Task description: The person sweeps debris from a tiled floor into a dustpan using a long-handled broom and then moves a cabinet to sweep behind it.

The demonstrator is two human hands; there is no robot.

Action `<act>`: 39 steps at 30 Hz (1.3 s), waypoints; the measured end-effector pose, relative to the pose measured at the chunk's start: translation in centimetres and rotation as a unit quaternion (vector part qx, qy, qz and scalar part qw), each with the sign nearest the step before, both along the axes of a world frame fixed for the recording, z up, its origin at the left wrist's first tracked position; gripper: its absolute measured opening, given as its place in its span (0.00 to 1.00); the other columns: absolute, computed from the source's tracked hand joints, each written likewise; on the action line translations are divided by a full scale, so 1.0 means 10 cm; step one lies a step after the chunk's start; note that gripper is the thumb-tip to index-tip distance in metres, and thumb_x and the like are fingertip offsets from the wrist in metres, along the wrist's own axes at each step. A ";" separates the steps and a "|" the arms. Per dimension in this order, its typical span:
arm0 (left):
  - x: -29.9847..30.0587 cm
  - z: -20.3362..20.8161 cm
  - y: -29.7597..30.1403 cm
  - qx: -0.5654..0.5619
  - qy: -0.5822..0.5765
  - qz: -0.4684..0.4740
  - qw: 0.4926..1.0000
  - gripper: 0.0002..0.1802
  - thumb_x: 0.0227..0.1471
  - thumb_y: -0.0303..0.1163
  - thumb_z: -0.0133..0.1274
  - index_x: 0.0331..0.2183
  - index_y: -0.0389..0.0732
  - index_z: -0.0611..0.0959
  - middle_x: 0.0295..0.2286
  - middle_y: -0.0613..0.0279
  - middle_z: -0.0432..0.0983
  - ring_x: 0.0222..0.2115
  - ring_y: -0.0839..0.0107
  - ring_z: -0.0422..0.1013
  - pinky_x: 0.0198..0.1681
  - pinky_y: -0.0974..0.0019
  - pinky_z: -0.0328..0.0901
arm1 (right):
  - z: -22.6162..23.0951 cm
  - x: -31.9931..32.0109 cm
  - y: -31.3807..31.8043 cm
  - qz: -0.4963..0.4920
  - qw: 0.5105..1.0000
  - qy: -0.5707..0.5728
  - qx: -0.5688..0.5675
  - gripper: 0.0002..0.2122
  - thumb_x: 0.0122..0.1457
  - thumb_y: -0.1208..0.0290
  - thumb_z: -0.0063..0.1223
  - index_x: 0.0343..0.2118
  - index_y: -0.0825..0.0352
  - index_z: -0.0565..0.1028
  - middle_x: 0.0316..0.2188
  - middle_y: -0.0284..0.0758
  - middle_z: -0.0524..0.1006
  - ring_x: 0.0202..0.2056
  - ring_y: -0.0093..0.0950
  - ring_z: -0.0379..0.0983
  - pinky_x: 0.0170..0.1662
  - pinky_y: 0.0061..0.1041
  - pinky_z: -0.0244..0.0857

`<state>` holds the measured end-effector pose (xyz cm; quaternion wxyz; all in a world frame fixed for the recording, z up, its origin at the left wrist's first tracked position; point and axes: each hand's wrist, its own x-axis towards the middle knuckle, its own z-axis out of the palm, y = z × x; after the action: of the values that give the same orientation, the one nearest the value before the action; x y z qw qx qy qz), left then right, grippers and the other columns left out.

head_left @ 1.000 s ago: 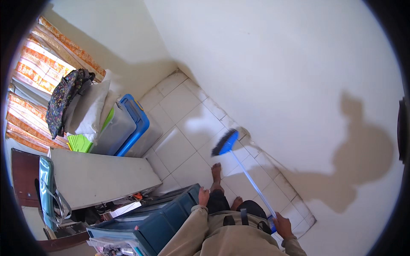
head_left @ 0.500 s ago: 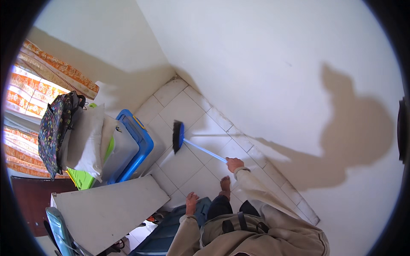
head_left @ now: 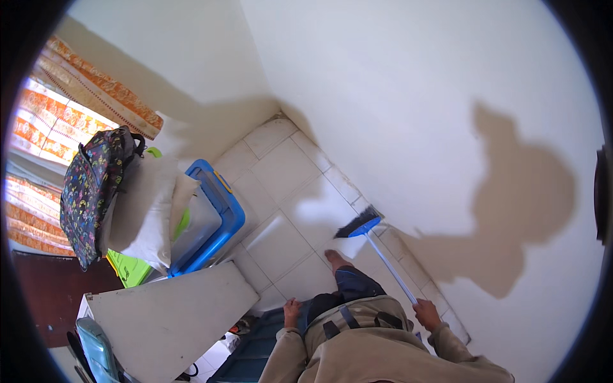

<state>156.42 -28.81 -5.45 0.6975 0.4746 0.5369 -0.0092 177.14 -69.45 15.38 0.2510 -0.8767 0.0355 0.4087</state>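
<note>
My right hand (head_left: 426, 315) is closed around the pale blue handle of a broom (head_left: 391, 271), low on the right by the wall. The broom's blue head with black bristles (head_left: 357, 223) is at the floor along the foot of the right wall, just beyond my bare foot. My left hand (head_left: 292, 313) holds nothing and hangs beside my thigh, its fingers loosely bent and apart. Below and beside it is a dark blue-grey piece of furniture or box (head_left: 255, 348).
At left stands a clear bin with a blue lid (head_left: 231, 220), near a white pillow (head_left: 143, 217) and a patterned backpack (head_left: 96, 191). A white board-like top (head_left: 172, 313) lies nearer me. Tiled floor (head_left: 281, 159) runs into the wall corner. Orange-and-white curtains (head_left: 57, 134) hang at far left.
The broom has swung right and toward me, from the middle of the floor to the wall's foot. My right hand has drawn back with it. My left hand has shifted slightly, staying low.
</note>
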 end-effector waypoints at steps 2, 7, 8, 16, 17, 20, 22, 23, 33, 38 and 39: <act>-0.14 -0.12 0.12 0.015 -0.047 -0.025 0.998 0.21 0.47 0.35 0.48 0.41 0.32 0.70 0.27 0.60 0.70 0.28 0.72 0.68 0.25 0.69 0.65 | 0.46 0.15 0.37 0.031 0.999 -0.025 0.014 0.13 0.52 0.64 0.41 0.34 0.69 0.69 0.23 0.49 0.72 0.30 0.48 0.69 0.33 0.42 0.61; 0.05 -0.27 0.45 -0.034 0.010 -0.043 0.998 0.18 0.47 0.34 0.45 0.40 0.35 0.71 0.27 0.60 0.71 0.27 0.71 0.71 0.25 0.71 0.63 | 0.37 0.81 1.14 0.191 0.972 -0.134 0.021 0.15 0.54 0.62 0.42 0.41 0.65 0.67 0.19 0.44 0.72 0.25 0.45 0.70 0.28 0.43 0.62; 0.06 -0.34 0.61 -0.060 0.036 -0.088 0.994 0.18 0.48 0.34 0.45 0.40 0.35 0.70 0.28 0.60 0.71 0.28 0.70 0.71 0.25 0.71 0.64 | 0.19 1.05 1.41 0.226 0.961 -0.159 0.021 0.15 0.54 0.62 0.42 0.42 0.64 0.67 0.18 0.43 0.72 0.23 0.44 0.70 0.27 0.44 0.62; 1.06 0.41 1.51 -0.006 0.094 -0.079 0.992 0.23 0.49 0.37 0.45 0.45 0.32 0.67 0.33 0.55 0.71 0.33 0.66 0.71 0.32 0.68 0.65 | -1.44 2.99 4.53 0.309 0.927 -0.209 0.036 0.10 0.52 0.63 0.44 0.33 0.60 0.71 0.26 0.39 0.75 0.31 0.39 0.72 0.32 0.39 0.65; 1.17 0.57 1.62 0.013 0.056 -0.038 0.998 0.24 0.50 0.38 0.45 0.45 0.32 0.67 0.34 0.54 0.71 0.34 0.66 0.70 0.34 0.67 0.65 | -1.52 3.19 4.90 0.305 0.933 -0.190 0.026 0.10 0.52 0.63 0.43 0.33 0.60 0.72 0.27 0.39 0.75 0.31 0.39 0.72 0.33 0.39 0.66; 1.38 0.82 1.89 0.035 0.023 0.023 0.999 0.26 0.49 0.38 0.45 0.47 0.31 0.65 0.37 0.52 0.70 0.37 0.63 0.69 0.38 0.64 0.64 | -1.84 3.78 5.50 0.212 0.968 -0.134 0.000 0.11 0.54 0.62 0.40 0.34 0.59 0.73 0.30 0.39 0.75 0.34 0.40 0.71 0.36 0.38 0.66; 1.23 0.86 1.95 0.030 0.038 0.060 0.997 0.26 0.49 0.37 0.44 0.47 0.31 0.64 0.38 0.50 0.69 0.40 0.61 0.69 0.40 0.62 0.64 | -1.93 3.94 5.67 0.198 0.971 -0.133 -0.006 0.11 0.54 0.61 0.40 0.34 0.59 0.73 0.30 0.40 0.75 0.34 0.40 0.71 0.37 0.38 0.66; 1.09 0.82 1.97 0.014 0.040 0.073 0.996 0.26 0.48 0.37 0.47 0.46 0.32 0.66 0.37 0.51 0.70 0.37 0.63 0.70 0.37 0.64 0.65 | -1.96 3.98 5.70 0.177 0.975 -0.137 -0.013 0.12 0.54 0.61 0.39 0.35 0.59 0.73 0.31 0.40 0.75 0.35 0.41 0.71 0.38 0.39 0.66; 0.43 0.09 2.31 0.185 0.079 -0.268 0.942 0.16 0.49 0.34 0.43 0.37 0.31 0.71 0.26 0.56 0.72 0.30 0.67 0.70 0.35 0.65 0.65 | -1.62 2.51 4.48 -0.002 0.995 -0.086 0.046 0.13 0.53 0.63 0.39 0.33 0.67 0.71 0.29 0.46 0.73 0.34 0.46 0.69 0.36 0.40 0.62; 1.12 0.51 2.80 0.091 0.034 -0.196 0.976 0.19 0.51 0.35 0.42 0.43 0.34 0.69 0.33 0.54 0.71 0.34 0.67 0.69 0.36 0.65 0.65 | -0.14 2.03 4.19 0.032 0.995 -0.082 0.045 0.13 0.54 0.65 0.39 0.36 0.70 0.69 0.25 0.50 0.72 0.31 0.49 0.69 0.37 0.44 0.61; 1.13 0.51 2.84 -0.047 0.102 -0.099 0.989 0.20 0.51 0.35 0.42 0.45 0.35 0.67 0.35 0.54 0.71 0.35 0.67 0.69 0.36 0.65 0.65 | -0.15 1.95 4.18 0.020 0.996 -0.075 0.036 0.13 0.54 0.65 0.39 0.36 0.70 0.69 0.25 0.50 0.72 0.31 0.49 0.69 0.37 0.44 0.61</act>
<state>167.72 -0.37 -0.38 0.6562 0.4883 0.5547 -0.1523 196.69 -27.62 13.86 0.2766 -0.8958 -0.0154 0.3476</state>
